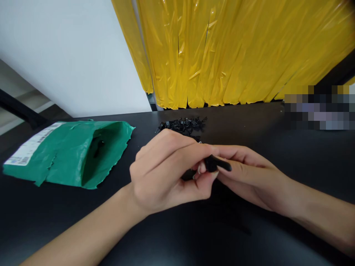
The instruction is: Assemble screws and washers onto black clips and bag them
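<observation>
A small black plastic piece with a flat tab pointing right is held up between both hands, above the dark table. My left hand is closed, its thumb and fingers pinching the piece from the left. From the right, my right hand grips the same piece, with the thumb along its tab. The fingers behind it are partly hidden. Just beyond my left hand lies a heap of small black plastic parts, its near side covered by the hand.
At left a torn green mailer bag lies with its mouth facing right and something black inside. Behind the dark tabletop stand a white panel and yellow plastic sheeting. A blurred-out patch covers the far right.
</observation>
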A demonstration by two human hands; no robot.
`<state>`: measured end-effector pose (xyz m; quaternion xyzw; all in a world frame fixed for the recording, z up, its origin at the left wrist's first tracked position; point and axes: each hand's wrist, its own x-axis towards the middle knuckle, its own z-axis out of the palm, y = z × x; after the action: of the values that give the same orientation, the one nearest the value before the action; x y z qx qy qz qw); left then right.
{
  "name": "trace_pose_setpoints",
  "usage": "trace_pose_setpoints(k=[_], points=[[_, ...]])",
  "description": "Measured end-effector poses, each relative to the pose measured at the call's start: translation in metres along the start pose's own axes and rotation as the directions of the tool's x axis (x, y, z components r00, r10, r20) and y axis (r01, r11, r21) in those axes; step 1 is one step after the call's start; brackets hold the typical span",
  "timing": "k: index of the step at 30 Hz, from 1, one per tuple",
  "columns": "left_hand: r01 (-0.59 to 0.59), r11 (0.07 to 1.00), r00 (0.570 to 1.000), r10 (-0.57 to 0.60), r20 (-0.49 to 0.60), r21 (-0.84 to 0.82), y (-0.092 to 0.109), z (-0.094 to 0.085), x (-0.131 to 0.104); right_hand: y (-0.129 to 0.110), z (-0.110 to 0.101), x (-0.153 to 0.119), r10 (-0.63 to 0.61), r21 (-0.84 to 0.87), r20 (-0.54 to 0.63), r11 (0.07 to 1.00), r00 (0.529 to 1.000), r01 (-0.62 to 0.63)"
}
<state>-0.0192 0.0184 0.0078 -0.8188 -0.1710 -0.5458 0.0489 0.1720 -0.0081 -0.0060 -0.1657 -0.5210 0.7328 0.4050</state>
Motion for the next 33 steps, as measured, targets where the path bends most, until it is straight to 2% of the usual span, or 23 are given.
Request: trace_pose_setpoints(k=[3, 7, 10, 14, 17, 19, 22, 24, 26, 29, 33], points=[[-0.077, 0.990, 0.994, 0.068, 0.081, 0.117, -0.006, -0.005, 0.000, 0.003, -0.003, 0.002, 0.000, -0.025, -0.029, 1.000, 1.000, -0.001], [-0.186, 0.950, 0.974, 0.144, 0.174, 0.250, -0.016, -0.010, -0.003, 0.002, -0.003, 0.005, 0.011, -0.164, -0.229, 0.985, 0.973, -0.049], [-0.224, 0.931, 0.961, 0.161, 0.225, 0.290, -0.022, -0.012, -0.007, -0.001, -0.003, 0.007, -0.032, -0.229, -0.331, 0.972, 0.943, -0.047], [-0.234, 0.929, 0.945, 0.147, 0.293, 0.288, -0.025, -0.013, -0.010, -0.006, -0.002, 0.007, -0.081, -0.342, -0.373, 0.938, 0.924, -0.056], [-0.211, 0.934, 0.939, 0.111, 0.326, 0.288, -0.024, -0.012, -0.010, -0.009, 0.000, 0.007, -0.130, -0.459, -0.372, 0.886, 0.919, -0.060], [-0.198, 0.936, 0.940, 0.098, 0.327, 0.289, -0.023, -0.012, -0.011, -0.011, 0.002, 0.005, -0.183, -0.572, -0.362, 0.818, 0.914, -0.062], [-0.188, 0.943, 0.941, 0.093, 0.324, 0.276, -0.023, -0.011, -0.012, -0.011, 0.003, 0.002, -0.319, -0.778, -0.302, 0.627, 0.898, -0.039], [-0.186, 0.947, 0.942, 0.096, 0.321, 0.263, -0.023, -0.012, -0.012, -0.010, 0.002, 0.001, -0.404, -0.877, -0.211, 0.480, 0.890, 0.010], [-0.189, 0.947, 0.944, 0.103, 0.313, 0.260, -0.023, -0.012, -0.012, -0.009, 0.001, 0.000, -0.451, -0.925, -0.123, 0.375, 0.884, 0.063], [-0.186, 0.946, 0.946, 0.101, 0.307, 0.264, -0.023, -0.013, -0.012, -0.009, -0.002, -0.001, -0.478, -0.944, -0.070, 0.315, 0.875, 0.097], [-0.182, 0.950, 0.937, 0.089, 0.336, 0.255, -0.024, -0.013, -0.013, -0.010, -0.005, 0.001, -0.454, -0.938, -0.057, 0.329, 0.889, 0.107]])
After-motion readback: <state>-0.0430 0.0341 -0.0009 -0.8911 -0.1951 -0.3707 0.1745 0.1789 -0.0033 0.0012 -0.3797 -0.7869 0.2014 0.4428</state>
